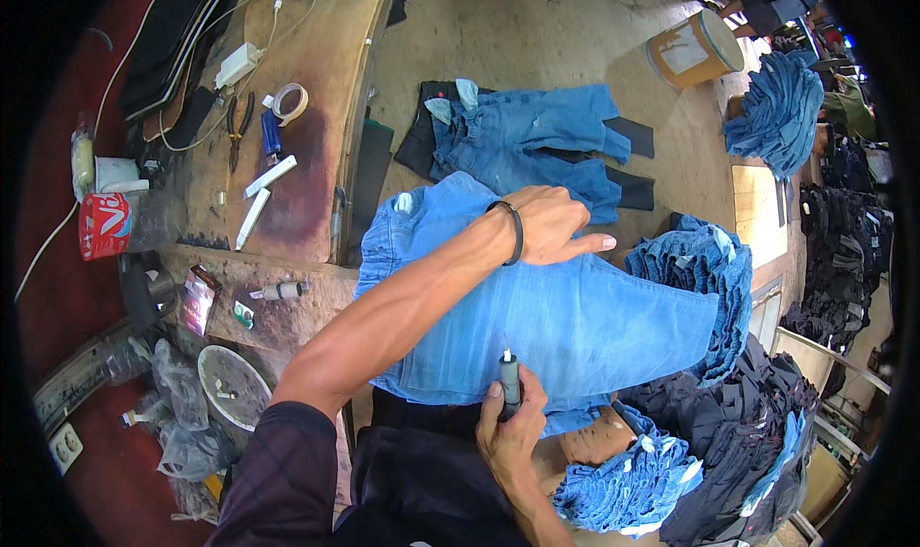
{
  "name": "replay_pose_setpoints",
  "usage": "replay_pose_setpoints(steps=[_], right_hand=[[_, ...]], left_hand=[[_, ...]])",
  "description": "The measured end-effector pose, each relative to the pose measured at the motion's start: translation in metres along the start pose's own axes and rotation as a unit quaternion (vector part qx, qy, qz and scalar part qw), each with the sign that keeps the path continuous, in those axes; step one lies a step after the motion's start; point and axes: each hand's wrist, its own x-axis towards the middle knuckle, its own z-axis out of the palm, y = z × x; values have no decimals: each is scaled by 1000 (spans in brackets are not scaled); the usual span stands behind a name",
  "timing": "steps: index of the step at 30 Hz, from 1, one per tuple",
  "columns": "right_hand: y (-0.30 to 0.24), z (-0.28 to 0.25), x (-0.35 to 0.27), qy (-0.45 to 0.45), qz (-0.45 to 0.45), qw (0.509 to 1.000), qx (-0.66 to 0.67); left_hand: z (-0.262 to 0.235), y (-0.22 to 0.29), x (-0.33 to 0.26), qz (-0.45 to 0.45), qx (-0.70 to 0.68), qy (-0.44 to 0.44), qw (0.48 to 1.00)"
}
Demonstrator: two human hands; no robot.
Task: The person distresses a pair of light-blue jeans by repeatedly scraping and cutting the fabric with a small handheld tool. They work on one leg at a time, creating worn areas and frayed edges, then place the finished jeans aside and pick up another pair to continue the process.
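The jeans [575, 317] lie lengthwise across the bench between both hands, left hand [551, 226] pressed flat on the far edge, right hand [513, 422] gripping a marker [510, 384] at the near edge

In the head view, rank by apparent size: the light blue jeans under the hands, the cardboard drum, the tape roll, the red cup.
1. Light blue jeans
2. Cardboard drum, though it stands farther off
3. Red cup
4. Tape roll, smaller than the cup, though farther away

Red-white packet [103, 225] far left; small dark-red pouch [198, 299] on bench edge.
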Motion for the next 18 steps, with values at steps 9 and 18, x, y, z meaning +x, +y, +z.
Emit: replay_pose_setpoints(steps=[9,18], right_hand=[[0,-3,8,-57,-75,995,-17],[6,1,17,11,-96,995,-20]], left_hand=[[1,0,-1,17,21,23,999],[-2,1,-1,26,39,24,999]])
